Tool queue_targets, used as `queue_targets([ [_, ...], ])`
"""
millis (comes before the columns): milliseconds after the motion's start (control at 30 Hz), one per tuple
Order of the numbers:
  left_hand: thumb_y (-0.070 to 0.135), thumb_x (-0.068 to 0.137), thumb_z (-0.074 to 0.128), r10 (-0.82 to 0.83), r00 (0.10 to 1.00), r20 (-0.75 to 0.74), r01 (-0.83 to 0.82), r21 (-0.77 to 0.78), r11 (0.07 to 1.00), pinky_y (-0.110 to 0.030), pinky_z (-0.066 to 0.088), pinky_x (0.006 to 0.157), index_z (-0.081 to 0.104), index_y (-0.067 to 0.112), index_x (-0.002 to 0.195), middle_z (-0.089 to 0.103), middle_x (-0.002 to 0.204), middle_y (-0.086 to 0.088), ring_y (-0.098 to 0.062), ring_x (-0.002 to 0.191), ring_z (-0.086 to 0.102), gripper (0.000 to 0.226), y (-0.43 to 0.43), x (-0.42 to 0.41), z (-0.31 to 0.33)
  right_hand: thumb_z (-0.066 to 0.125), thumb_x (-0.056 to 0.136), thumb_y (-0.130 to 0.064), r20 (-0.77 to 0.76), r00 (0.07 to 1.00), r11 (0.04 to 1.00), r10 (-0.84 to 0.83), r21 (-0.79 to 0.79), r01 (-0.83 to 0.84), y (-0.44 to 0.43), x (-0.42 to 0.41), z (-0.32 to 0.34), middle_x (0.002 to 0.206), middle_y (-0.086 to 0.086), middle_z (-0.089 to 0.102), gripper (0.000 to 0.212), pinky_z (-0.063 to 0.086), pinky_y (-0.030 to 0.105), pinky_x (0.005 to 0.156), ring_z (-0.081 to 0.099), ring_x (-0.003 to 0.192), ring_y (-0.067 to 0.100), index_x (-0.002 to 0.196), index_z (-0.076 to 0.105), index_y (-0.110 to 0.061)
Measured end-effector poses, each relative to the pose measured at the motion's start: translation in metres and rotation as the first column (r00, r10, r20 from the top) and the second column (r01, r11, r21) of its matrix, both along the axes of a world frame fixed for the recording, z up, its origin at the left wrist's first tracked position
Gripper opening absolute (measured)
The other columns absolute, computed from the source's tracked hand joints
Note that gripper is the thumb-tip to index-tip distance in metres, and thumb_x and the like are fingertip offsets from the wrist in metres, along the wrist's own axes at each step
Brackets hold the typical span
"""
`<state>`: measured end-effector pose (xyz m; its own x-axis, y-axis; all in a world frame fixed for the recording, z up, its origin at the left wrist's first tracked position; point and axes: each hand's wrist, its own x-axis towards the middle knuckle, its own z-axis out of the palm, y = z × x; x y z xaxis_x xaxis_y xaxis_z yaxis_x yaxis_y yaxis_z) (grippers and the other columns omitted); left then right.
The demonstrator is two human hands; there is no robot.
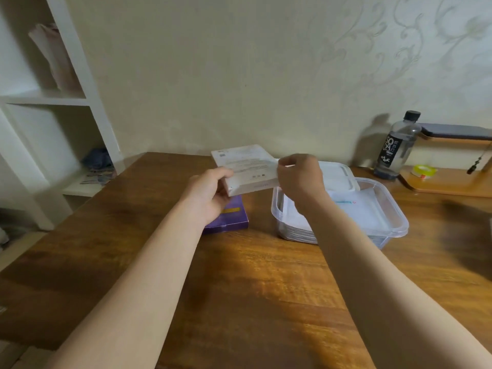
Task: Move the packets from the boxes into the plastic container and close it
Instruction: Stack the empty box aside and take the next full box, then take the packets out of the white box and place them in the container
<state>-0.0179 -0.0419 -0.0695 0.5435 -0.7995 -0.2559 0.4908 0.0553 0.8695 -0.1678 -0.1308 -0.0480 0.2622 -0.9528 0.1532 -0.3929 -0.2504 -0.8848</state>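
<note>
Two bare forearms are reaching out over a wooden table (239, 283) from the near edge. Further in, a flat purple box (231, 218) is lying closed on the tabletop, partly hidden under the left wrist. Just to its right, apart from it, a clear plastic container (398, 231) is sitting open, and white packets (354, 213) are lying stacked flat inside it, the top one showing a small teal mark.

Above the purple box, the left hand (210, 194) is gripping the near left corner of a white box (246, 166), thumb on top and fingers curled underneath. The box is being held clear of the table, roughly level, with its printed face turned up. The right hand (300, 179) is hovering over the container's left part with its fingers curled, pinching the right end of the same white box; whether a flap is being lifted there cannot be told.

Behind the right hand, a white lid (339, 174) is resting at the container's far rim. Beyond it, to the right, a clear bottle (396, 147) with a black cap and black label is standing upright beside a low wooden stand (452, 186), where a roll of tape (423, 171) is lying. At far left, white shelves (80, 83) are standing against the patterned wall.
</note>
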Motion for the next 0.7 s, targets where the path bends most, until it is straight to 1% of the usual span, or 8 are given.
queue_targets([
  [67,0.002,0.094,0.057,-0.086,0.996,-0.024,0.085,-0.048,0.995,-0.034,0.06,0.064,0.063,0.006,0.125,0.073,0.11,-0.016,-0.028,0.093,0.071,0.031,-0.011,-0.022,0.005,0.049,0.089,-0.007,0.091,0.995,0.999,-0.026,0.042,0.023,-0.012,-0.019,0.003,0.091,0.004,0.068,0.027,0.042,0.02,0.048,0.057,0.067,0.014,0.103,0.07,-0.015],
  [200,0.002,0.1,0.047,-0.306,0.947,-0.095,0.288,-0.167,0.943,-0.052,0.063,0.076,0.062,0.017,0.123,0.072,0.118,-0.018,-0.035,0.113,0.067,0.031,-0.03,-0.061,0.004,0.052,0.089,-0.004,0.234,0.969,0.996,-0.077,0.062,0.065,-0.038,-0.059,0.004,0.089,0.001,0.068,0.023,0.05,0.028,0.055,0.064,0.078,0.018,0.101,0.069,-0.016],
  [267,0.002,0.1,0.046,-0.372,0.923,-0.096,0.348,-0.203,0.915,-0.052,0.063,0.074,0.062,0.019,0.124,0.07,0.127,-0.017,-0.035,0.116,0.067,0.033,-0.041,-0.079,0.002,0.057,0.091,-0.006,0.296,0.952,0.996,-0.077,0.07,0.059,-0.051,-0.077,0.0,0.093,0.002,0.07,0.018,0.054,0.028,0.06,0.068,0.084,0.02,0.103,0.067,-0.015],
  [400,-0.003,0.098,0.049,-0.403,0.914,-0.04,0.385,-0.221,0.896,-0.042,0.062,0.071,0.059,0.022,0.131,0.069,0.129,-0.015,-0.034,0.115,0.067,0.043,-0.067,-0.105,-0.001,0.059,0.093,-0.003,0.355,0.934,0.999,-0.043,0.047,0.028,-0.068,-0.104,-0.013,0.109,0.005,0.07,0.025,0.061,0.041,0.086,0.068,0.1,0.021,0.115,0.064,-0.012],
  [500,-0.003,0.096,0.054,-0.365,0.928,0.071,0.372,-0.205,0.905,-0.043,0.06,0.073,0.057,0.021,0.135,0.07,0.127,-0.015,-0.036,0.115,0.066,0.046,-0.083,-0.117,-0.001,0.062,0.093,-0.005,0.422,0.907,0.987,0.007,0.141,-0.073,-0.075,-0.115,-0.014,0.119,0.007,0.064,0.042,0.061,0.043,0.086,0.067,0.104,0.023,0.133,0.052,-0.011],
  [567,-0.004,0.095,0.056,-0.342,0.93,0.134,0.363,-0.187,0.913,-0.045,0.061,0.072,0.052,0.023,0.139,0.07,0.125,-0.013,-0.033,0.107,0.071,0.052,-0.091,-0.122,-0.003,0.067,0.094,-0.017,0.427,0.903,0.968,0.042,0.207,-0.143,-0.079,-0.119,-0.014,0.121,0.008,0.062,0.052,0.062,0.043,0.084,0.068,0.103,0.023,0.14,0.043,-0.016],
  [633,-0.005,0.094,0.057,-0.34,0.922,0.186,0.372,-0.177,0.911,-0.044,0.061,0.07,0.05,0.027,0.14,0.071,0.124,-0.008,-0.028,0.099,0.075,0.056,-0.097,-0.124,-0.005,0.073,0.09,-0.028,0.355,0.93,0.962,0.091,0.212,-0.175,-0.084,-0.12,-0.018,0.117,0.005,0.067,0.049,0.062,0.043,0.082,0.07,0.101,0.022,0.131,0.046,-0.019],
  [700,-0.007,0.093,0.058,-0.352,0.912,0.213,0.391,-0.184,0.902,-0.043,0.06,0.068,0.05,0.028,0.139,0.071,0.126,-0.005,-0.03,0.104,0.073,0.058,-0.101,-0.124,-0.006,0.076,0.087,-0.028,0.31,0.941,0.958,0.134,0.202,-0.203,-0.088,-0.12,-0.02,0.112,0.003,0.07,0.038,0.062,0.044,0.082,0.072,0.098,0.021,0.115,0.051,-0.02],
])
